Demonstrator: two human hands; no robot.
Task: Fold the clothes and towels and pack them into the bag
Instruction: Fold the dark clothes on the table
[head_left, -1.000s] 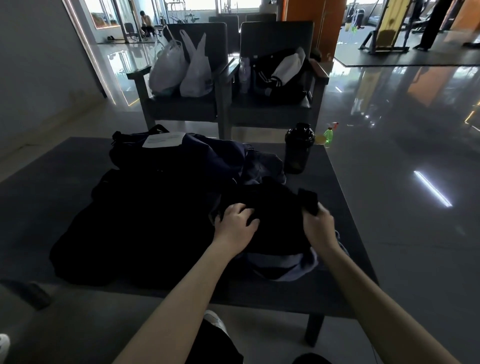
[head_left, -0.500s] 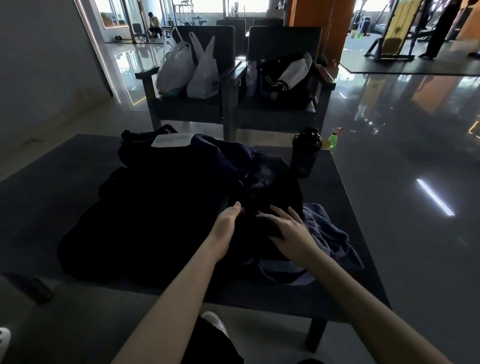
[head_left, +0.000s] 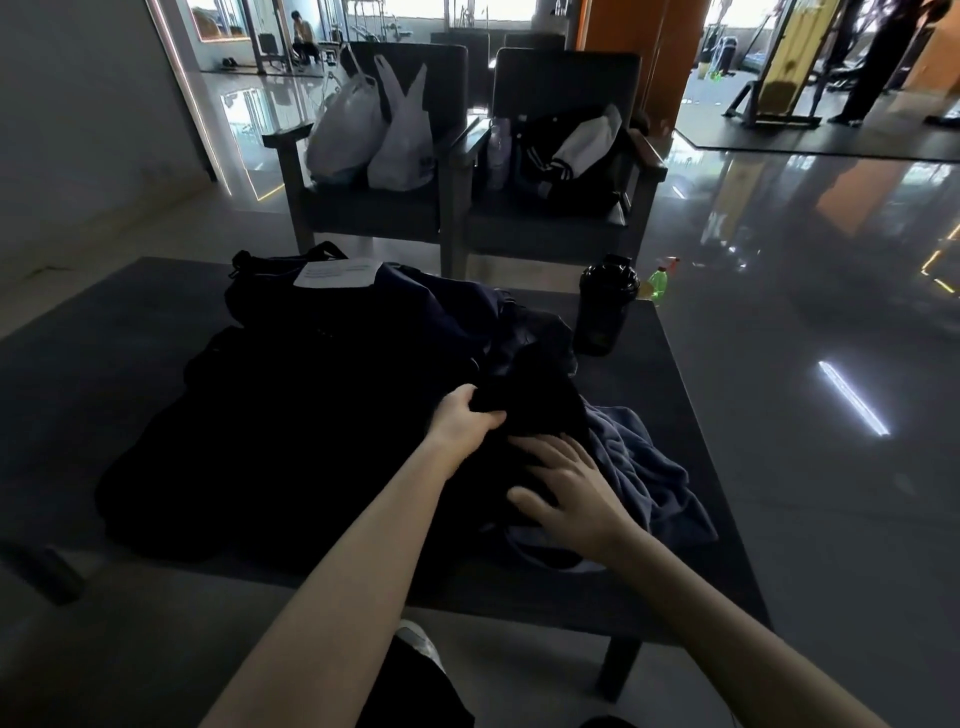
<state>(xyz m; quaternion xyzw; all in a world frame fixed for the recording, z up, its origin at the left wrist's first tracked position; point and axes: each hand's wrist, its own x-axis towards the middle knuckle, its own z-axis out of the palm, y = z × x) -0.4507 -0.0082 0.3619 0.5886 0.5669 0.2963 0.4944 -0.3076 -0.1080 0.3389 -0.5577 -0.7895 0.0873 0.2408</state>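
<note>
A dark bag (head_left: 322, 317) with a white paper label lies at the back of the low dark table (head_left: 691, 415), with a heap of dark clothes (head_left: 270, 447) spread in front of it. A black garment (head_left: 540, 400) is bunched in the middle. My left hand (head_left: 465, 418) grips its near left edge, thumb over the cloth. My right hand (head_left: 569, 486) lies flat on the black garment with fingers spread. A grey-blue towel (head_left: 644, 467) lies crumpled under and to the right of that hand.
A black shaker bottle (head_left: 605, 304) stands at the table's far right corner, a green spray bottle (head_left: 658, 280) on the floor behind it. Two armchairs (head_left: 550, 228) behind the table hold white plastic bags (head_left: 374, 135) and a dark jacket. Glossy floor lies to the right.
My left hand closed on the black garment's edge. My right hand let go of the cloth it held, then slid nearer and spread flat on the garment. The towel is now uncovered.
</note>
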